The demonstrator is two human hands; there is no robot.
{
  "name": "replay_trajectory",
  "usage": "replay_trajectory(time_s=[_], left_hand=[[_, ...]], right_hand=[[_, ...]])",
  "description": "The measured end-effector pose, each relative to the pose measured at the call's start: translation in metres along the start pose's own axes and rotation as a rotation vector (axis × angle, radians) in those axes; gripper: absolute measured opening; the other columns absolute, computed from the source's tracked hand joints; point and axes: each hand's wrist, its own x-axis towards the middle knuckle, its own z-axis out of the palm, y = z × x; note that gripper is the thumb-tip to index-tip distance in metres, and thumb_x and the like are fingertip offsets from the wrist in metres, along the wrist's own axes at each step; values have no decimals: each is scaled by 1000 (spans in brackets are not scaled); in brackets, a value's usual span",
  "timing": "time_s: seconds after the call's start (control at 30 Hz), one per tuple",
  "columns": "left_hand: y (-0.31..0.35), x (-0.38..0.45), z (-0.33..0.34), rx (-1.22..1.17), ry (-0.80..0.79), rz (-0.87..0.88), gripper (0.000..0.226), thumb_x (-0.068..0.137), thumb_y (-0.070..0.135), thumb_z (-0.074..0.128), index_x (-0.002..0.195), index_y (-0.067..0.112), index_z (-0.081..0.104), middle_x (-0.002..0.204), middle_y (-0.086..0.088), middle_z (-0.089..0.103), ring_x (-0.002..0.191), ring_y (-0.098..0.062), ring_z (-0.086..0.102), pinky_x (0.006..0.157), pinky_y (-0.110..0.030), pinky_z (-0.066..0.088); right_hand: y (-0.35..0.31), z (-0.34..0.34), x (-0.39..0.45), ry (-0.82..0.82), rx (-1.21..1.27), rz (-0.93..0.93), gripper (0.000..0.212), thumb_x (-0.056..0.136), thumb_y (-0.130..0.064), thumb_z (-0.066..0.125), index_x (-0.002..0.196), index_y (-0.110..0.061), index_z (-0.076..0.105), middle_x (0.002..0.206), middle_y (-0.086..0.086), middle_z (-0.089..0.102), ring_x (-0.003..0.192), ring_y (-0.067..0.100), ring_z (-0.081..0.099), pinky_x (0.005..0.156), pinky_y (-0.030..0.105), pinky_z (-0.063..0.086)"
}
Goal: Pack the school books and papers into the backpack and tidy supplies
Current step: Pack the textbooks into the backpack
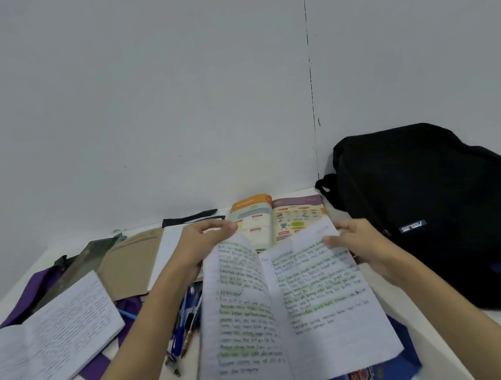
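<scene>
An open handwritten notebook (pixel 292 307) with green highlighting lies in front of me on the white table (pixel 436 354). My left hand (pixel 202 245) pinches the top of its left page, which lifts off the book. My right hand (pixel 361 244) grips the top right edge of the right page. The black backpack (pixel 442 219) stands at the right against the wall, just beyond my right hand. A colourful textbook (pixel 279 218) lies open behind the notebook. Several pens (pixel 184 323) lie left of the notebook, under my left forearm.
Another open handwritten notebook (pixel 42 348) lies at the left on purple cloth (pixel 31 297). A brown-covered book (pixel 130 266) and a dark green one (pixel 87 259) lie behind it. A blue cloth with a badge (pixel 377 375) sticks out under the notebook's near corner. The wall closes the back.
</scene>
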Motion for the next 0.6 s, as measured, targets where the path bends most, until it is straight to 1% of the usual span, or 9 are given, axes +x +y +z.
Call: replay_trajectory(time_s=[0.1,0.17,0.23,0.27,0.37,0.43,0.5,0.57,0.6], left_hand=[[15,-3,10,-54,-25,92,19,84,22,69,97,8,68,85,-7,72,72,-18,69,65,-28,56],[22,-9,19,-105,-134,121,27,91,36,57,98,13,68,88,-4,71,80,-17,67,74,-29,54],[22,-14,29,-138,-258,124,40,90,51,50,103,17,67,89,0,71,82,-13,67,74,-29,55],[16,-15,35,-104,-273,135,42,85,56,57,104,20,66,91,2,71,86,-12,67,76,-29,55],[-24,-8,46,304,-13,366,48,67,47,69,111,31,58,110,7,58,105,-12,55,89,-25,46],[-51,-8,50,401,168,431,73,65,44,77,128,32,42,121,7,42,113,-8,44,93,-23,41],[-64,-11,49,155,109,206,82,68,38,83,135,24,37,121,7,49,111,-12,52,84,-25,51],[-73,-10,51,-25,-93,-16,61,74,36,75,127,14,53,112,1,68,101,-20,66,84,-45,56],[-76,-10,53,-46,-114,-30,48,78,33,72,120,13,60,108,-2,71,97,-22,69,87,-52,53]], right_hand=[[-25,3,-8,-5,58,-111,13,87,-10,65,99,-10,68,96,11,73,88,26,70,79,38,57],[-34,7,-12,-15,83,-158,6,86,-12,66,91,-8,68,91,12,73,85,27,70,79,38,56],[-36,12,-11,-8,126,-171,9,87,-13,66,88,-5,68,87,13,72,78,28,69,71,36,55],[-35,14,-11,-1,155,-165,13,87,-15,65,87,-2,68,83,15,70,72,28,65,64,34,52],[-30,17,-8,23,208,-125,16,88,-14,62,88,1,69,76,12,63,61,19,54,52,26,40],[-28,17,-7,24,221,-93,17,89,-17,59,89,-5,72,71,5,64,59,14,53,52,24,39],[-28,17,-7,3,263,-62,27,92,-30,57,90,-7,72,70,3,64,61,14,54,57,27,40],[-30,16,-10,-22,259,-49,38,93,-44,53,93,-11,73,70,0,67,60,12,59,59,26,44],[-31,16,-13,-41,208,-68,39,92,-47,53,95,-15,73,73,-2,69,61,10,62,61,25,46]])
